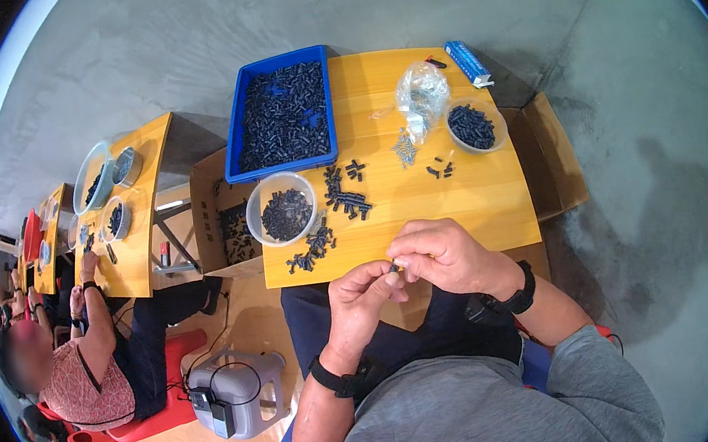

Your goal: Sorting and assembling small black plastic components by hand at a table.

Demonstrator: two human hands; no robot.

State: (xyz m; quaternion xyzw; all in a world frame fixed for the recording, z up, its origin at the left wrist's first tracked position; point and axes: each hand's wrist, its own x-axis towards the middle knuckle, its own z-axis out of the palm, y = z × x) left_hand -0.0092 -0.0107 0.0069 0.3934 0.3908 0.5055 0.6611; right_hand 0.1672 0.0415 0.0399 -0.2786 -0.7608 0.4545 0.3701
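My left hand [357,300] and my right hand [442,255] meet just off the table's near edge, above my lap. Between their fingertips is a small black plastic part [394,267], mostly covered by the fingers. Both hands are closed in a pinch on it. Left of them on the table lie a loose pile of small black parts [315,247] and a group of longer black pieces [346,198]. A clear round tub [310,193] of small black parts stands beside these piles.
A blue tray [235,154] full of black parts lies at the back left. Farther right are a plastic bag [423,97], small metal screws [404,148], a bowl [499,138] of black parts and a blue box [467,62]. Cardboard boxes [556,156] flank the table. Another person [85,370] sits left.
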